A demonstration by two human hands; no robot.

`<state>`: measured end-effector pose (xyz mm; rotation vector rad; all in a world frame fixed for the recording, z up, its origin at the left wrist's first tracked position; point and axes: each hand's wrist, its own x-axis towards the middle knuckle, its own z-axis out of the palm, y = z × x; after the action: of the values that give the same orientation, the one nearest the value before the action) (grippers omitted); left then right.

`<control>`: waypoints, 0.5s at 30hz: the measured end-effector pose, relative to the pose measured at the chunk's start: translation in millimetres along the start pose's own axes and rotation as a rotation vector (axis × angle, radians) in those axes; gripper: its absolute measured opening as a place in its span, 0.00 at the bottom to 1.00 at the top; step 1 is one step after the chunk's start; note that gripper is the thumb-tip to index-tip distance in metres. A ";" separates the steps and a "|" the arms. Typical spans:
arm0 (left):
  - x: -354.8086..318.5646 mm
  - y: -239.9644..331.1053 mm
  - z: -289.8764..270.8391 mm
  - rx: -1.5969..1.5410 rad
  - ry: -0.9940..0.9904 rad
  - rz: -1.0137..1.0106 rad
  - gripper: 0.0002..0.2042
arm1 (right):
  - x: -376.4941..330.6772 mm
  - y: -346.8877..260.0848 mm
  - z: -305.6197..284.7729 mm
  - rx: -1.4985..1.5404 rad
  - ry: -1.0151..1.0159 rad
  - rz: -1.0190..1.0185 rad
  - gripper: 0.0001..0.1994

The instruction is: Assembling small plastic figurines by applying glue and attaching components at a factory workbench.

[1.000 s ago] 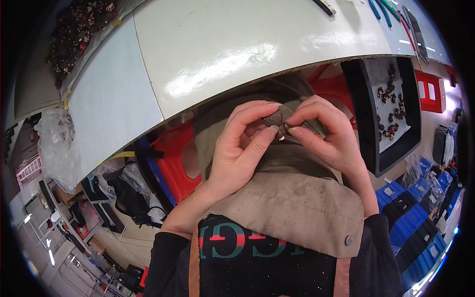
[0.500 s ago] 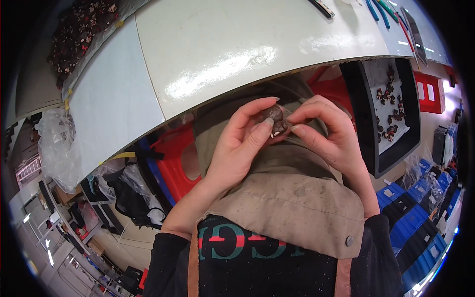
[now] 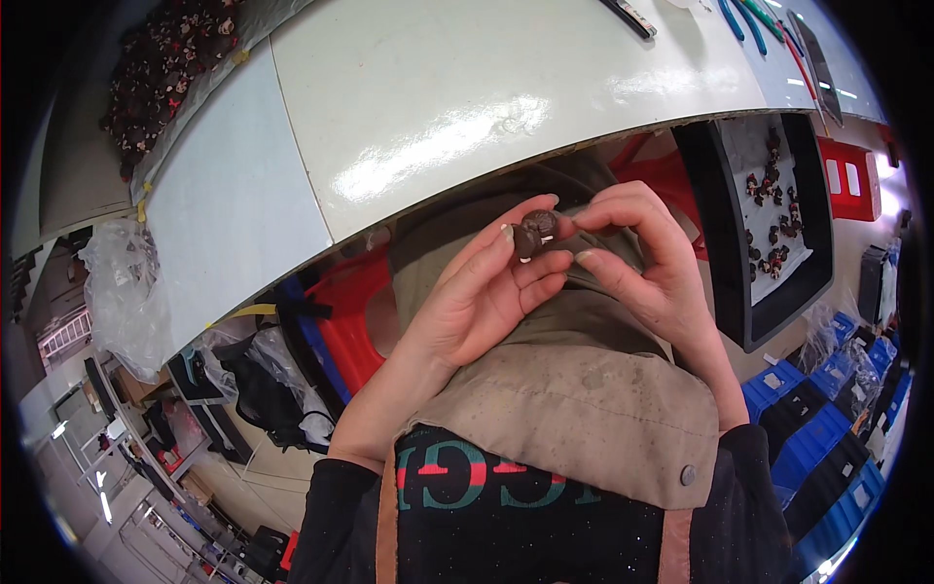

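My left hand (image 3: 472, 302) pinches a small dark brown figurine (image 3: 538, 230) with rounded lumps and little white spots, holding it over my lap just below the table edge. Close to its right side is my right hand (image 3: 650, 253), thumb and forefinger drawn together in a pinch. Whatever those fingertips hold, if anything, is too small to make out. Both forearms rest around the folded brown apron (image 3: 574, 404).
A heap of similar dark pieces (image 3: 165, 88) lies at the far left of the white table (image 3: 438, 88). On the right stands a black tray (image 3: 718, 243) with several figurines on a pale liner. Pliers (image 3: 749, 24) and a cutter knife (image 3: 630, 18) lie on the table's far side.
The figurine has been turned in my left hand, and the left fingers have opened out beneath it. My right hand has stayed nearly in place, still pinched beside it.
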<state>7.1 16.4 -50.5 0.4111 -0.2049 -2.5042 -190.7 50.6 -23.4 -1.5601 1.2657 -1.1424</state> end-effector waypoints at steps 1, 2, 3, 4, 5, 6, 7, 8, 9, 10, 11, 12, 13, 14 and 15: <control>0.6 -0.5 0.8 0.001 0.000 -0.001 0.24 | 0.8 1.3 1.9 -0.022 0.036 -0.054 0.14; 1.1 -1.0 2.4 0.014 0.017 -0.019 0.24 | 1.2 1.7 3.8 -0.022 0.038 -0.054 0.14; 1.6 -1.9 4.1 0.027 0.034 -0.039 0.23 | 1.3 1.7 5.4 -0.038 0.063 -0.066 0.15; 1.7 -2.9 5.9 0.026 0.033 -0.041 0.23 | 1.3 1.4 6.4 -0.054 0.089 -0.077 0.17; 1.7 -4.0 7.6 0.047 0.042 -0.048 0.23 | 1.8 1.2 6.6 -0.056 0.090 -0.075 0.17; 1.8 -4.8 8.7 0.069 0.052 -0.054 0.23 | 3.1 1.0 6.5 -0.113 0.058 -0.095 0.18; 2.0 -5.9 7.4 0.069 0.051 -0.055 0.23 | 4.1 0.9 6.5 -0.170 0.025 -0.114 0.19; 2.0 -7.5 4.6 0.081 0.028 -0.054 0.23 | 4.1 1.9 7.6 -0.170 0.025 -0.114 0.19; 2.5 -8.2 3.2 0.093 0.003 -0.054 0.22 | 3.8 3.8 8.9 -0.165 0.021 -0.109 0.20; 2.9 -8.4 3.5 0.092 0.001 -0.056 0.22 | 3.5 5.0 9.6 -0.160 0.016 -0.104 0.20; 3.1 -8.7 3.7 0.105 0.000 -0.046 0.22 | 3.5 5.1 9.5 -0.161 0.016 -0.104 0.20; 2.8 -9.0 3.5 0.118 0.001 -0.034 0.22 | 3.4 5.6 9.9 -0.146 0.017 -0.100 0.20; 2.6 -9.2 3.4 0.117 0.001 -0.033 0.22 | 3.4 6.0 10.2 -0.131 0.017 -0.095 0.20; 2.4 -9.3 3.6 0.127 0.011 -0.037 0.22 | 3.2 6.5 10.4 -0.130 0.016 -0.095 0.20; 2.3 -9.3 4.2 0.137 0.021 -0.041 0.22 | 2.7 6.4 10.3 -0.124 0.014 -0.089 0.20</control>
<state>-1.0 22.9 -49.2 0.5017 -0.3650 -2.5333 -182.2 47.2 -31.8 -1.7173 1.3090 -1.1510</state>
